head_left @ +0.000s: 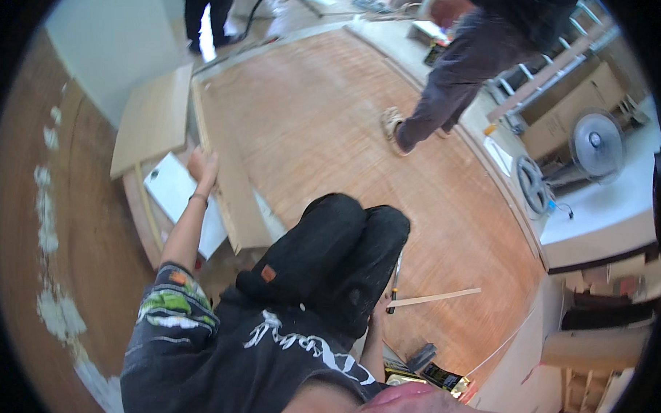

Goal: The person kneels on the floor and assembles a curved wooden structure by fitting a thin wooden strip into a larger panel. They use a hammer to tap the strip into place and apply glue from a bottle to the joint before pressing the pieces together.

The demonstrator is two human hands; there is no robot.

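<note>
My left hand (203,167) is closed on the edge of a long wooden board (231,177), which stands on its side left of my knees. My right hand (378,312) is low beside my right thigh, its fingers mostly hidden. Close by it are the end of a thin wooden strip (439,297) and a slim tool with a black and yellow handle (392,303). Whether the hand grips either of them I cannot tell. I kneel on a large sheet of reddish plywood (305,105).
A pale board (152,114) and a white panel (173,190) lean at left. Another person's leg (443,93) stands on the plywood's right side. Beyond are a fan (596,142), a cardboard box (574,107) and a ladder (530,72). Small packages (442,377) lie near my right arm.
</note>
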